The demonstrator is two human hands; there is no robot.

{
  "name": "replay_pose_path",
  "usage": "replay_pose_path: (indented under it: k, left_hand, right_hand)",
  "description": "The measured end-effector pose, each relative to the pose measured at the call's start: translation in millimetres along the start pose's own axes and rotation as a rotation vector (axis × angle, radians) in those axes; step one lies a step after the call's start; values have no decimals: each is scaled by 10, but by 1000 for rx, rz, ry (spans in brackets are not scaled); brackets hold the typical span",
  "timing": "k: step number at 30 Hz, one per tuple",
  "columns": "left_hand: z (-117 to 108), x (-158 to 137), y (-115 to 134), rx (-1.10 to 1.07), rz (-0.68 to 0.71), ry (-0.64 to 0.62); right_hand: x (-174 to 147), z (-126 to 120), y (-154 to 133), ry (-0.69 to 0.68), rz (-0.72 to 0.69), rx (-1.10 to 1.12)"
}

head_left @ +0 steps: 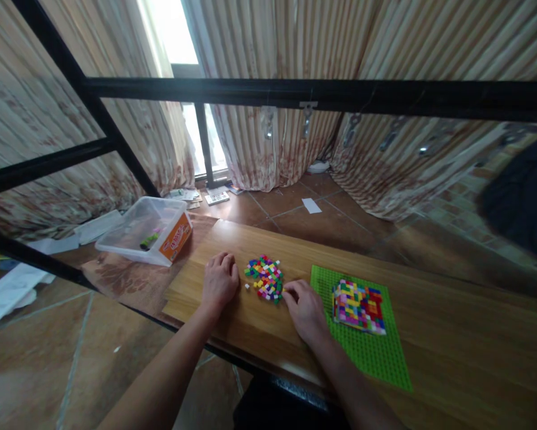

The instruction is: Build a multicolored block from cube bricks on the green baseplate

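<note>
A loose pile of small coloured building bricks [268,276] lies on the wooden tabletop [259,331] between my two hands. To its left rests my left hand [220,280], palm down with the fingers curled in; anything beneath them is hidden. A single white brick [247,286] sits apart, close to that hand. My right hand [304,310] is at the pile's right edge, thumb and forefinger pinched together; what is between the fingertips is too small to make out. Right of it, a block of stacked multicoloured bricks [358,306] stands on a green baseplate [384,358].
A clear plastic box [136,251] with an orange label and a few bricks inside stands left of the tabletop. A black metal rail [250,89] crosses above the far side. Curtains [272,143] hang behind it. Papers [312,205] lie on the tiled floor.
</note>
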State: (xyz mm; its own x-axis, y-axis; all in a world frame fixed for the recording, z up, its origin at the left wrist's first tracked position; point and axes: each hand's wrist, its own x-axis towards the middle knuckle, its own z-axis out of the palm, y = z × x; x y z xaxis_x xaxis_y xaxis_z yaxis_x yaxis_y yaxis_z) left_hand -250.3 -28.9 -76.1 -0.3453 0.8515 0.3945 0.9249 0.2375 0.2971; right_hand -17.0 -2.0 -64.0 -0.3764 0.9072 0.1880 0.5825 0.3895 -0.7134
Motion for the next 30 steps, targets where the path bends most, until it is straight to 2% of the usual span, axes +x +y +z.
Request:
replay_pose_path:
  k: [5,10,15,19,23,27,30]
  left_hand:
    - [-26,9,18,26,-6,-17]
    - [-52,16,36,34,-8,-20]
    - [-42,24,7,56,9,-20]
    - [-21,33,-37,68,34,-12]
    - [-14,58,-63,98,41,-17]
    - [-19,75,-62,103,51,-41]
    - [-13,83,-68,107,51,-40]
  right_hand:
    - [-7,20,-35,23,17,4]
    - [-53,-3,-97,107,8,69]
    - [-212,-217,-202,196,11,254]
    - [-379,-468,-200,297,50,308]
    - [-527,-720,-57,394,182,384]
    - [-603,-979,144,473,402,606]
    - [-596,-1137,265,534,495,744]
